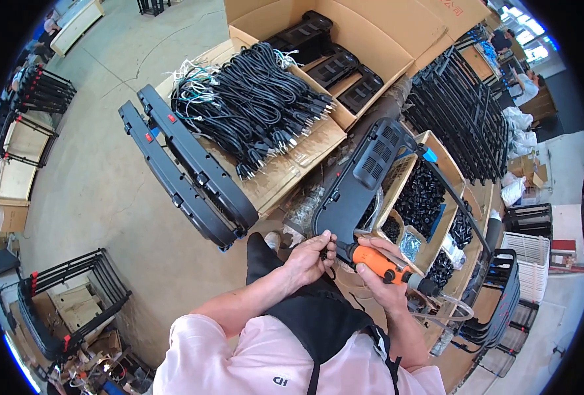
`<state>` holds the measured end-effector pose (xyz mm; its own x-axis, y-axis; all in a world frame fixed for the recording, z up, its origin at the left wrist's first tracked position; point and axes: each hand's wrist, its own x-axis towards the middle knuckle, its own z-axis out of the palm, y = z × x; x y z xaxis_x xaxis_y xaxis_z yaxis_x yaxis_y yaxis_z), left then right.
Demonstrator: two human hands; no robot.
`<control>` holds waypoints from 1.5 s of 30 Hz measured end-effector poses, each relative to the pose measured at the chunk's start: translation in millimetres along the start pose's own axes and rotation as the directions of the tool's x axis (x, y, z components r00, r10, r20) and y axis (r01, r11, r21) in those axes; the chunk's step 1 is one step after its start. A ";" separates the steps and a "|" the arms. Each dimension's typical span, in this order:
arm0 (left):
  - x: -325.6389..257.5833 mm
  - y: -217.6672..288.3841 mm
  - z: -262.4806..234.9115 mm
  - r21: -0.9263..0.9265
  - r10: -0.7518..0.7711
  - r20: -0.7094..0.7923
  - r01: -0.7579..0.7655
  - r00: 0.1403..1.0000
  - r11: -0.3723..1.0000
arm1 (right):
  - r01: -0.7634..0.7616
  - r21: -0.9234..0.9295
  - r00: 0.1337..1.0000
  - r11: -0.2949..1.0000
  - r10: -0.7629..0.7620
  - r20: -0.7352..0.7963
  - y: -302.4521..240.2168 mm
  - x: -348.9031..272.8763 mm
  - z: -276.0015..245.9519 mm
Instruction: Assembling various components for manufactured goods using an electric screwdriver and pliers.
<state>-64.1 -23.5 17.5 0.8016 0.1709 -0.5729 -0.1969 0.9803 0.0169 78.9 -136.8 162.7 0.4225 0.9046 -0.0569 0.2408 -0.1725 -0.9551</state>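
My right hand (383,276) is wrapped round an orange power screwdriver (376,261) with black ends, its clear hose trailing to the right. The driver's dark nose points left, toward my left hand (310,259). Those left fingers are pinched together close to the nose; whatever sits between them is too small and dark to make out. Just beyond both hands lies a long black plastic housing (346,203) with a vented block at its far end. Its near rounded end almost meets my left fingertips.
Black power cords (259,99) with bare wire ends pile on a cardboard-covered surface ahead. Two more black housings (193,168) stand at its left edge. An open carton (371,39) holds black parts. On the right, a divided wooden bin (444,227) holds small black pieces beside stacked black frames (460,112).
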 end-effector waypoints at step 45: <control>-5.6 49.6 -6.8 0.390 0.056 0.028 -0.062 0.998 0.919 | -0.061 -0.235 0.995 0.970 0.078 0.064 15.8 105.0 51.6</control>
<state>-82.2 23.5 16.0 0.8048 0.2282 -0.5479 -0.0108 0.9286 0.3709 82.0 -24.5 126.7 0.3831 0.9115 -0.1495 0.4130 -0.3138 -0.8550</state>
